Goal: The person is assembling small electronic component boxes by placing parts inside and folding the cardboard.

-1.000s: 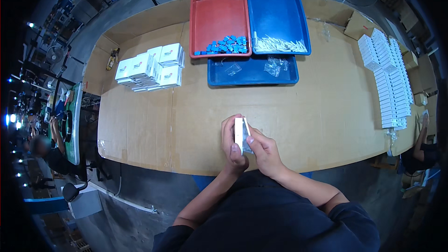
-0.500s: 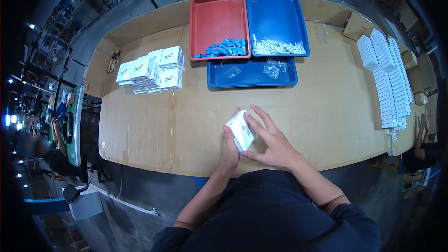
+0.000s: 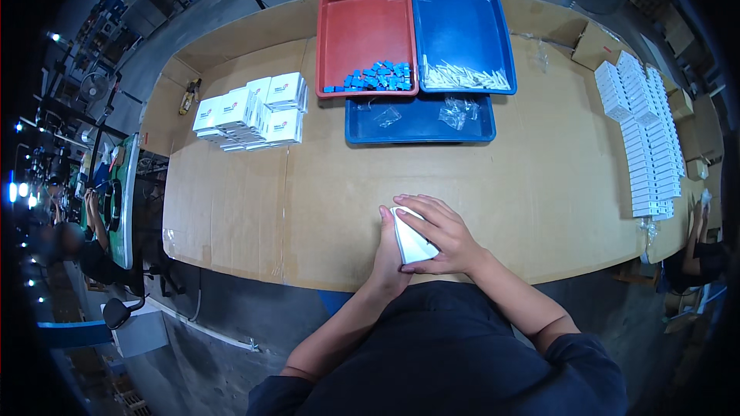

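Between my hands, close to the near edge of the table, is a small flat white box (image 3: 414,245). My left hand (image 3: 391,262) grips its left side, with the thumb along the edge. My right hand (image 3: 449,240) lies over the top and right side, its fingers bent across the far end and its thumb at the near end. Much of the box is covered by my fingers, so I cannot tell whether it is one piece or several together.
Stacked white boxes (image 3: 262,112) stand left; rows of white boxes (image 3: 646,139) line the right. At the back, a red tray (image 3: 366,27) holds blue pieces (image 3: 378,77); a blue tray (image 3: 462,23) holds white sticks (image 3: 466,77). A lower blue tray (image 3: 416,132) holds clear plastic bags (image 3: 459,113).
My right hand has closed over the white box, its fingers no longer spread. Box and hands have shifted slightly nearer to me and right, and the printed face is now mostly covered.
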Motion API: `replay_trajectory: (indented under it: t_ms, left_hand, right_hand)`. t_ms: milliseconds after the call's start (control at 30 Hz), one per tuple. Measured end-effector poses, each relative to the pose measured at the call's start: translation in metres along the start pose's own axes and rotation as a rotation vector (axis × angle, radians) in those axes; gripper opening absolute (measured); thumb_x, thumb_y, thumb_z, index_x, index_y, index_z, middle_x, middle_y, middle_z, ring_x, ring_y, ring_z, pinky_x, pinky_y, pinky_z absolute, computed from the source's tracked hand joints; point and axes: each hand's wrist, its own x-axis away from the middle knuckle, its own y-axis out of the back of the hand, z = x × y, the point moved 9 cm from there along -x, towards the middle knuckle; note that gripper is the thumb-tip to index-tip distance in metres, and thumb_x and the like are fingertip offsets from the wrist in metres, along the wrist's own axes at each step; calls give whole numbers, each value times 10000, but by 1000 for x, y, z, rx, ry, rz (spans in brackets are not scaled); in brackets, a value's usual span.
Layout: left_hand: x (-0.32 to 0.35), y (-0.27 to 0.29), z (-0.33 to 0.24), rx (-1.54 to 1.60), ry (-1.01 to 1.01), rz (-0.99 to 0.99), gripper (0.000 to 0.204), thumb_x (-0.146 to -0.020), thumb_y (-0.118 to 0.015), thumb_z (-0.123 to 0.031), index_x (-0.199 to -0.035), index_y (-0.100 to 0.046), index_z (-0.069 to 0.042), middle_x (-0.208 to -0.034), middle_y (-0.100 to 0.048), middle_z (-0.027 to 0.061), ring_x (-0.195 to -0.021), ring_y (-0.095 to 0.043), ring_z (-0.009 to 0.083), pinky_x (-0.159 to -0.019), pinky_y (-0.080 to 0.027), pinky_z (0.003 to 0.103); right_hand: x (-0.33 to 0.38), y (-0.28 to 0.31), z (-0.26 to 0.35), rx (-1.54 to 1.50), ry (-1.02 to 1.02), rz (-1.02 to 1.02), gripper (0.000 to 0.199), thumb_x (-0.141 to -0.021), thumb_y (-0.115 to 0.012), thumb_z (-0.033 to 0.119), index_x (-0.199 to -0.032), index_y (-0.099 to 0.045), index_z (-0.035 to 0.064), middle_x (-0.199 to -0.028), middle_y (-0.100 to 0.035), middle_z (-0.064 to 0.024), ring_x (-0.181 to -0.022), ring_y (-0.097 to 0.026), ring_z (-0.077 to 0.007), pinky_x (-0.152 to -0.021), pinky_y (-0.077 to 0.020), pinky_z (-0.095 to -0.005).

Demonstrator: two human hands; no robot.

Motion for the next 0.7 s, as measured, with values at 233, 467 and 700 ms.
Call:
replay_trajectory:
  t_ms: [233,467,700]
  left_hand:
    - [-2,1,-2,-22,19,-50,736,-1084,-157,-667,-1423,-491,-106,-1244,-649,101,-1144,-675,216,-950,-569,371]
    - [-2,4,4,-43,35,-36,741,-1076,-179,-684,-1395,-522,-109,-1208,-665,85,-1111,-684,198,-922,-572,360]
    - [-6,4,3,-41,11,-34,751,-1075,-177,-686,-1420,-508,-107,-1233,-664,89,-1099,-691,210,-926,-572,358]
  right_hand:
    - [8,0,-9,-65,-23,-75,823,-792,-835,476,-1367,-612,-68,-1374,-612,-285,-1265,-612,-451,-1074,-476,-521]
    - [17,0,-9,-102,-33,-131,811,-837,-798,502,-1367,-608,-82,-1358,-614,-306,-1247,-616,-468,-1071,-475,-525]
    - [19,1,-12,-110,-36,-147,836,-836,-795,515,-1396,-591,-71,-1395,-602,-295,-1279,-605,-460,-1103,-450,-536]
